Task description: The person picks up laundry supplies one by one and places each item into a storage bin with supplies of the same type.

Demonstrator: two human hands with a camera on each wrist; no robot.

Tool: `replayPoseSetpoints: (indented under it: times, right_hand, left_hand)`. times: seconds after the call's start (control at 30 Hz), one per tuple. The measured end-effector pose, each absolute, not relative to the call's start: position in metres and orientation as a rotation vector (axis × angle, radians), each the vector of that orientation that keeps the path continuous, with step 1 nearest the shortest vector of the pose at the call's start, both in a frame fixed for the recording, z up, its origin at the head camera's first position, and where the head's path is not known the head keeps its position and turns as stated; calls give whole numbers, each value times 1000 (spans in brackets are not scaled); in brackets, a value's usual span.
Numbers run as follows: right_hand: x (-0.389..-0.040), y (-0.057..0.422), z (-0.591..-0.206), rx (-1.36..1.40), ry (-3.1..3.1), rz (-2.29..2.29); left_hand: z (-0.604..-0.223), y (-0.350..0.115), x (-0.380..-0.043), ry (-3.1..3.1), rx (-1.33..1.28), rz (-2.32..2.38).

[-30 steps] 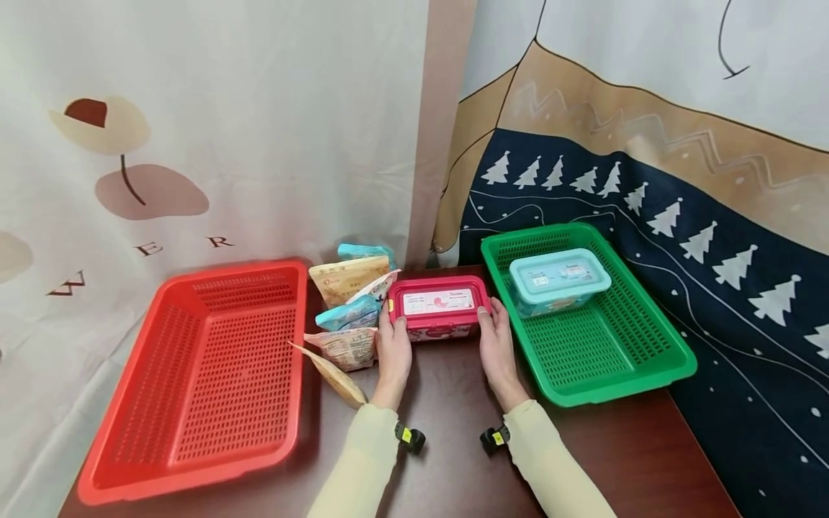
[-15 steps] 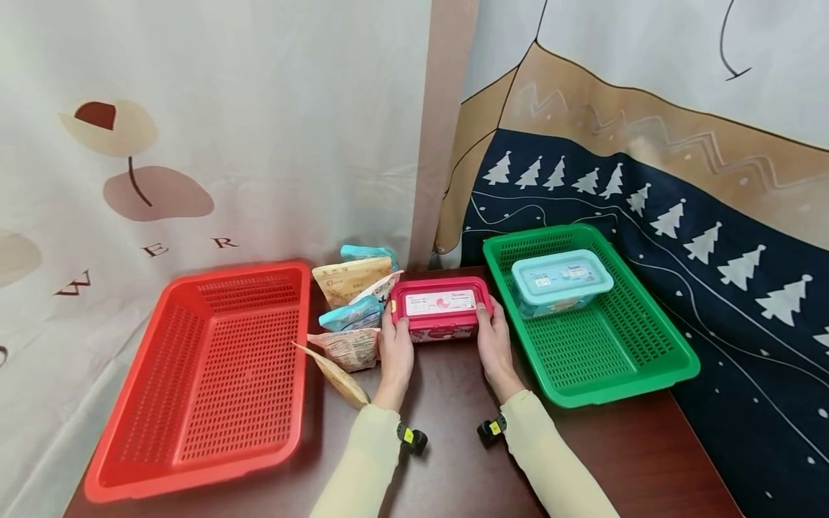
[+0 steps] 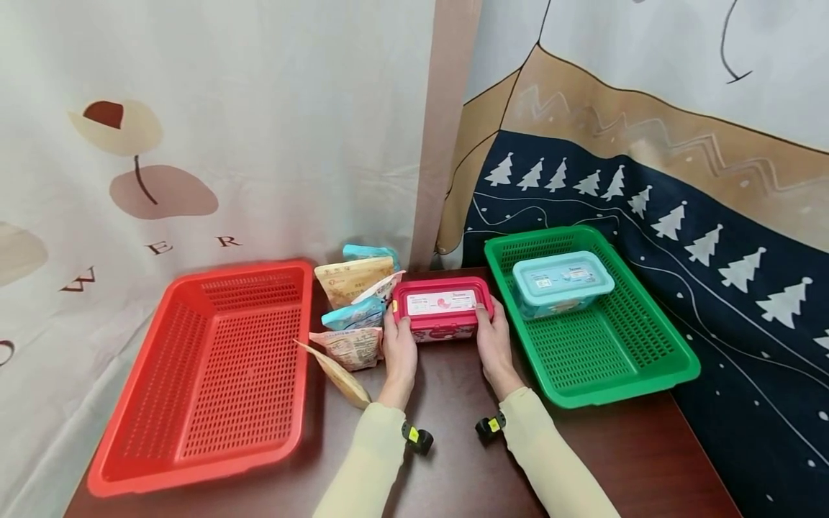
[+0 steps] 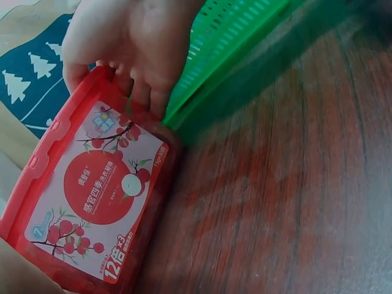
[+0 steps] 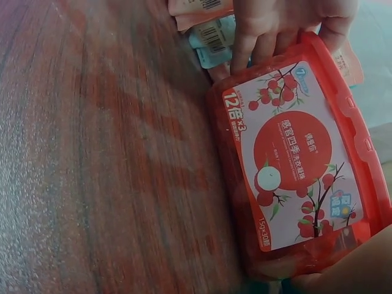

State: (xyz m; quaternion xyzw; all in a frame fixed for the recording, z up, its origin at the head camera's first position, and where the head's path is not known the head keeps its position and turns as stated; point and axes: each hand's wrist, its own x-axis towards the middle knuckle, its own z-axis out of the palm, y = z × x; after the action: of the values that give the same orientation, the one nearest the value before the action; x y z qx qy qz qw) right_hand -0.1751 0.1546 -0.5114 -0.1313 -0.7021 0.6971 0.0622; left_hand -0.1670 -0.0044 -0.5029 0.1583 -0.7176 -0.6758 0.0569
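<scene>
A red lidded box of laundry pods [image 3: 442, 308] sits at the middle of the table's back, its lid label up. My left hand [image 3: 399, 352] grips its left end, thumb on the lid's rim, fingers along the side. At the other end my right hand [image 3: 495, 349] holds it the same way. In the left wrist view the front of the laundry pod box [image 4: 101, 190] shows a cherry label, with the right hand [image 4: 131, 46] curled round the far end. The right wrist view shows the same front of the box [image 5: 294, 165] and the left hand [image 5: 288, 24] beyond it.
A red basket [image 3: 301, 403] stands at the left. Several snack-like pouches [image 3: 352, 349] stand or lean between it and the box. A green basket [image 3: 622, 394] at the right holds a light-blue lidded box [image 3: 563, 280]. Curtains [image 3: 291, 144] hang behind the dark wooden table [image 3: 453, 446].
The whole head view has shifted slightly to the right. Both hands keep their hold on the laundry pod box, which stays in its place beside the pouches.
</scene>
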Motion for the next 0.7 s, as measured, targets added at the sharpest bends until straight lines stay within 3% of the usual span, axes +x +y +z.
replayPoseSetpoints:
  times: [0.7]
  right_hand:
    - [-161, 154, -480, -406, -2103, 2069]
  left_hand:
    - [-478, 0, -152, -2020, 387, -2183]
